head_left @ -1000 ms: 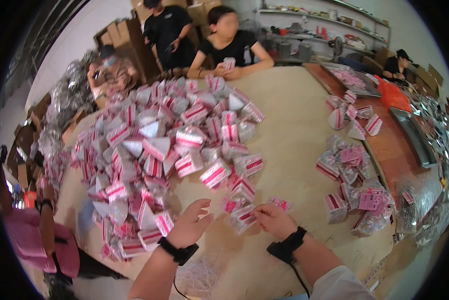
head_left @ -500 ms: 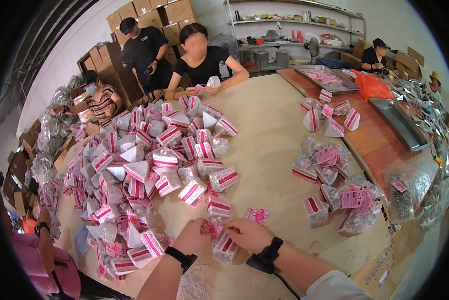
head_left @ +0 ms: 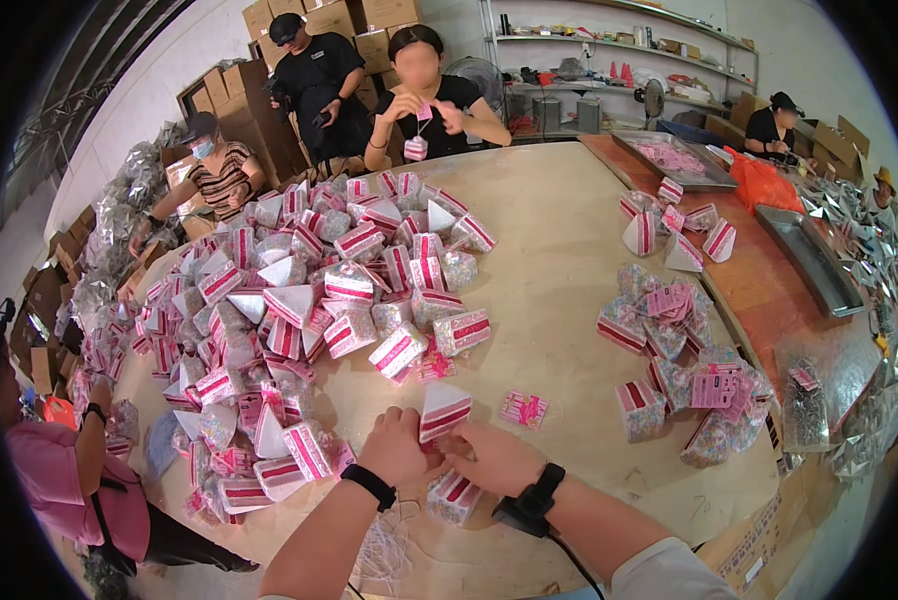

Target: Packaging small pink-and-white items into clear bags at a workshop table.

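Observation:
Between my hands stands a cake-slice-shaped piece (head_left: 445,412), white on top with a red and pink striped side. My left hand (head_left: 394,447) is closed against its left lower edge. My right hand (head_left: 496,459) has its fingers pinched together at the slice's bottom, where a bit of pink shows; the exact grip is partly hidden. Just below my right fingers lies another cake-slice packet (head_left: 454,499) with speckled clear wrapping. A pink printed card (head_left: 522,409) lies flat beyond my right hand. Loose white strings (head_left: 383,552) lie by my left forearm.
A large heap of cake-slice packets (head_left: 299,300) covers the table's left. Smaller groups with pink cards (head_left: 719,390) sit at the right, near metal trays (head_left: 809,262) and a red bag (head_left: 764,182). Across the table a person (head_left: 424,110) holds up a small slice; several others are around.
The slice beyond my hands is now between them, its white top showing. The person across has raised a dangling slice. A person in pink at the left shows more fully.

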The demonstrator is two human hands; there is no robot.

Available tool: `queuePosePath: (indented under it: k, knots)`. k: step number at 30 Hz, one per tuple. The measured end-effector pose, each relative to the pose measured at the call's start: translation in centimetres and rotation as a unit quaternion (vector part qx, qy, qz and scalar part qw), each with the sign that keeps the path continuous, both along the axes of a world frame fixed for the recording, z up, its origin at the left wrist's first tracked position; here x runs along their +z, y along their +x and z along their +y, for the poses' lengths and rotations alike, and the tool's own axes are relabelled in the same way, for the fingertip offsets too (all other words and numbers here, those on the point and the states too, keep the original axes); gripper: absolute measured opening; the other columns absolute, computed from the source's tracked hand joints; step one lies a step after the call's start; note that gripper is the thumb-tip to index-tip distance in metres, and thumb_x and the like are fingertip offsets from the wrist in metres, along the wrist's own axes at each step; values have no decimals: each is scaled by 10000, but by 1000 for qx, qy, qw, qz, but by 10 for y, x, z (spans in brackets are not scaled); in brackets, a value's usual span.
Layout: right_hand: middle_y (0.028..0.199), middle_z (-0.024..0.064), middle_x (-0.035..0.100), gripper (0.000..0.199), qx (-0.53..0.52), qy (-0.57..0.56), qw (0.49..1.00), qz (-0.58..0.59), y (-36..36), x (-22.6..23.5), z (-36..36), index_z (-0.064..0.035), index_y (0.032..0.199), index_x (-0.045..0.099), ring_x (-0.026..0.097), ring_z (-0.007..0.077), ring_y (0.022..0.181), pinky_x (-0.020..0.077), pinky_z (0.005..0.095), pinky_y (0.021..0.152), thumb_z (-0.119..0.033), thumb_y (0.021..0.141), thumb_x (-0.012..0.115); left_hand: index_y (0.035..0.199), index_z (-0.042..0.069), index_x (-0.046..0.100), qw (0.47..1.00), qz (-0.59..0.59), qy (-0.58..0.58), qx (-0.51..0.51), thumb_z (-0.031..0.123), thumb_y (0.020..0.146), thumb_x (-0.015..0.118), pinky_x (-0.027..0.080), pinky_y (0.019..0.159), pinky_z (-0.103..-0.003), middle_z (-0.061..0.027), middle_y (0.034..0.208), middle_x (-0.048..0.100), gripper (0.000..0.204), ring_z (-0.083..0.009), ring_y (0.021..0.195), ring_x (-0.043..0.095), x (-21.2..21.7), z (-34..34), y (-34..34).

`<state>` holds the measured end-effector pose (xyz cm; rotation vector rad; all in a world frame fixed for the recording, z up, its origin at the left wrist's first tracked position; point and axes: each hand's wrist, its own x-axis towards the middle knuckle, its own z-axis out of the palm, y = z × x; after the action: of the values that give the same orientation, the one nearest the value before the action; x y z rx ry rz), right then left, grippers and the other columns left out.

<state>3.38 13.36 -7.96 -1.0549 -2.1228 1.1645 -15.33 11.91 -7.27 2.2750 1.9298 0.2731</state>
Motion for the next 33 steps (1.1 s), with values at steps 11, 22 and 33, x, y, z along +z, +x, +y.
queuePosePath:
  k: [11,22,33]
  knots:
    - [927,139,590,424,-43,-100,984,140,7,-12,12,11,1162,484,582,227,856,470,324,725,-231,831,592,1019,0,476,975,-186,83,-85,141,652,736,466,748,-363,-181,995,499,472,-308,907,546,70,-10,17]
    - [1164,168,507,651,182,219,954,-98,19,22,-24,-62,1171,488,509,325,1049,425,398,874,-226,583,717,956,30,553,958,-156,230,-76,22,583,773,456,782,-365,-114,998,495,433,-299,925,525,100,-20,2]
    - [1035,138,529,548,65,287,956,-15,33,26,-10,-75,1110,510,524,322,957,437,399,822,-150,604,707,1013,27,554,979,-138,152,6,90,676,717,441,843,-375,-154,1073,489,380,-338,987,504,70,-36,-13]
